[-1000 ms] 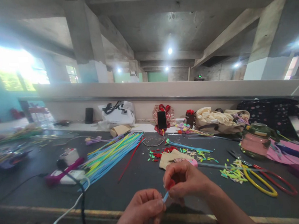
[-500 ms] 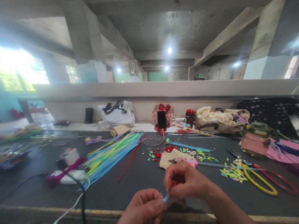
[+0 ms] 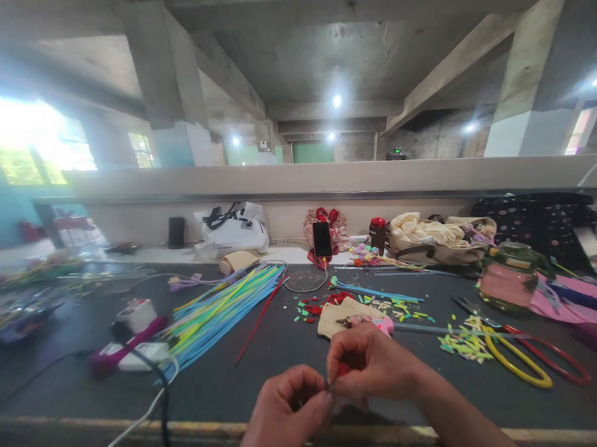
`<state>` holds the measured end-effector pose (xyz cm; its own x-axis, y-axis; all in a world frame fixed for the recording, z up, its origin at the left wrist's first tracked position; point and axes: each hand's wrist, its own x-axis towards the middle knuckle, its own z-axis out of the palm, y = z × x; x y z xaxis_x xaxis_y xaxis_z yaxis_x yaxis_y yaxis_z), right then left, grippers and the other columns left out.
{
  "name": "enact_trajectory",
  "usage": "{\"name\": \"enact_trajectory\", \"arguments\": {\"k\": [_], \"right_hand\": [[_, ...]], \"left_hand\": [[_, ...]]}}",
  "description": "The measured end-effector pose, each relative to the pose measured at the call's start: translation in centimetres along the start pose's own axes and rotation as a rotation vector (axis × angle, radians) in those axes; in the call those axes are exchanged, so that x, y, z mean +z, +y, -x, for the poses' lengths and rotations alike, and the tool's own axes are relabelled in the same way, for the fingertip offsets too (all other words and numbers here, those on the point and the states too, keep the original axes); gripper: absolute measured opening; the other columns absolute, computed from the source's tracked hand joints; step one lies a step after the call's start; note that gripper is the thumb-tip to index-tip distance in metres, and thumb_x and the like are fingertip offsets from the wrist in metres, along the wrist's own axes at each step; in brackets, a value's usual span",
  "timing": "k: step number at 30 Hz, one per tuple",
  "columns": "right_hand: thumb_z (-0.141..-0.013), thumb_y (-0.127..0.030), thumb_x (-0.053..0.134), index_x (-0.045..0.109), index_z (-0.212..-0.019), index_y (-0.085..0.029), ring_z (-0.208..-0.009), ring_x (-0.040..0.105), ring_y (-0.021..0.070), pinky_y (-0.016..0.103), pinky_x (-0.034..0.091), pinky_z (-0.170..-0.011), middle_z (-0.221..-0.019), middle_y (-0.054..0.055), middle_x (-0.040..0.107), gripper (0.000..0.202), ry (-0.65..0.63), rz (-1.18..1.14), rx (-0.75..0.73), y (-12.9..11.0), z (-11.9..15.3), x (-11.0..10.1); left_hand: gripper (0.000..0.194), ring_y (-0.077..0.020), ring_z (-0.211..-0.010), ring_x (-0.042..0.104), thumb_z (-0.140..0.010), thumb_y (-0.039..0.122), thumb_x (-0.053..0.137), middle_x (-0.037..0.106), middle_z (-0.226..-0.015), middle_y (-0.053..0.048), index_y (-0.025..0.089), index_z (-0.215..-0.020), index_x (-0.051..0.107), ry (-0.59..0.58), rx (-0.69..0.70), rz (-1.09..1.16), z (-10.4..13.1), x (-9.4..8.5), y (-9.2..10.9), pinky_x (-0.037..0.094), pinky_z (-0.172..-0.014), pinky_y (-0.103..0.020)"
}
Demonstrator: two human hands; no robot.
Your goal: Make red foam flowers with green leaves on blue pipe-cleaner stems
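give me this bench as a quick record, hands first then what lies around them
left hand: fingertips at those of the right hand; anything held is hidden
right hand: fingers curled around a small red piece
left side: bundle of thin blue, green and yellow strips, single thin red strip
ahead: cream cloth under a pink tool
right side: scissors with yellow and red looped handles, pile of small yellow-green pieces
back: upright black rectangular phone
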<state>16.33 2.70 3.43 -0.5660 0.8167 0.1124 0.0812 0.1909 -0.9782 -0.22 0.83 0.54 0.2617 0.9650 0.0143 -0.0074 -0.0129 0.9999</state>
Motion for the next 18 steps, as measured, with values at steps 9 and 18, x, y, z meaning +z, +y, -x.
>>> {"name": "enact_trajectory", "arguments": {"k": [9, 18], "right_hand": [[-0.049, -0.017, 0.078, 0.047, -0.119, -0.029, -0.06, 0.055, 0.0082, 0.017, 0.042, -0.051, -0.089, 0.0, 0.063, 0.078, 0.041, 0.261, 0.003, -0.1, 0.3, -0.7], [-0.056, -0.017, 0.074, 0.061, -0.092, -0.017, -0.06, 0.054, 0.0081, 0.018, 0.042, -0.054, -0.074, -0.001, 0.062, 0.037, 0.045, 0.087, -0.133, -1.2, -0.4, -0.2]], "left_hand": [[0.029, -0.004, -0.033, 0.034, -0.058, 0.04, 0.069, 0.053, -0.037, 0.004, 0.015, -0.054, 0.054, -0.048, -0.119, 0.194, 0.1, -0.8, -0.1, 0.022, -0.035, -0.015], [0.021, -0.0007, -0.026, 0.036, -0.066, 0.03, 0.065, 0.049, -0.032, 0.004, 0.011, -0.058, 0.06, -0.132, -0.281, 0.555, 0.7, -0.5, 0.2, 0.023, -0.031, -0.01]]}}
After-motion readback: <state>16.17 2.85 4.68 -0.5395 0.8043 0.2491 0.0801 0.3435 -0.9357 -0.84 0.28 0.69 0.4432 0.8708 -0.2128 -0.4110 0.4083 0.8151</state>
